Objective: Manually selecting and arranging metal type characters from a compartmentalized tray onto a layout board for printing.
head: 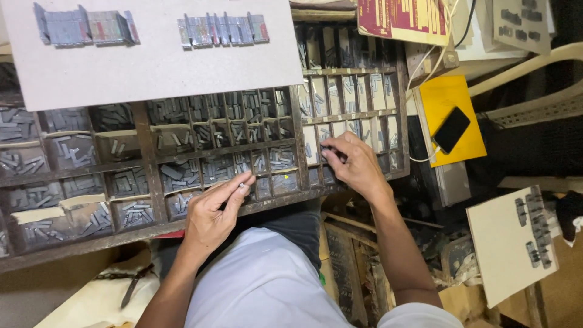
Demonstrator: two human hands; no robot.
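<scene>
A person in a white shirt leaned over a wooden type case (152, 176), a wide shallow tray split into many small compartments filled with grey metal sorts. The case's long axis ran left to right across the view, tilted slightly so its right end sat higher. The left hand (212, 212) hovered at the near edge of the case, thumb and forefinger pinched on a small sort (243, 184) that lay roughly level, its long axis pointing right and a little away from the person. The right hand (355, 161) rested over the narrow compartments at the case's right end, fingers curled down and pressed together into one of them; whether they gripped anything could not be told. A grey board (152, 67) lay across the far part of the case, carrying two short rows of set type (221, 29), both rows running left to right. To the right, a black phone (450, 129) lay at a slant on a yellow pad (446, 100), and a second board (504, 243) with type stood near the person's right elbow.
</scene>
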